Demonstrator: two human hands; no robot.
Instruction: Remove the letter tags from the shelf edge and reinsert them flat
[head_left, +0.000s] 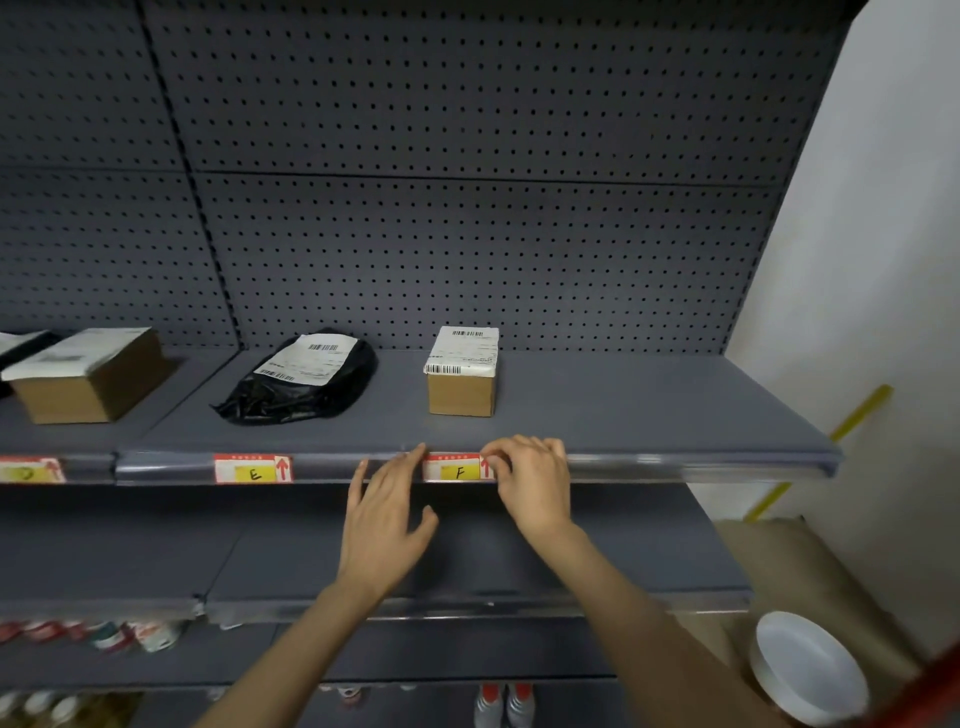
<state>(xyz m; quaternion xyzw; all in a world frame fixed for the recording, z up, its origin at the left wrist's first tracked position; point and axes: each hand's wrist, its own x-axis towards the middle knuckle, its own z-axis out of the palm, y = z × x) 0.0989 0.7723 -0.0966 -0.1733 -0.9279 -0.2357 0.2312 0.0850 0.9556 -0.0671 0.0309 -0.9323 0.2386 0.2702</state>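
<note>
F tag (459, 469) in shelf edge strip (623, 464), centre frame, long axis horizontal. Right hand (532, 478) nearer, fingers curled on tag's right end. Left hand (387, 512) spread wide, empty, fingertip beside tag's left end.

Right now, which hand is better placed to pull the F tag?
Right. The right hand has fingertips curled on the F tag's right end; the left hand is spread open, only one fingertip near its left edge.
</note>
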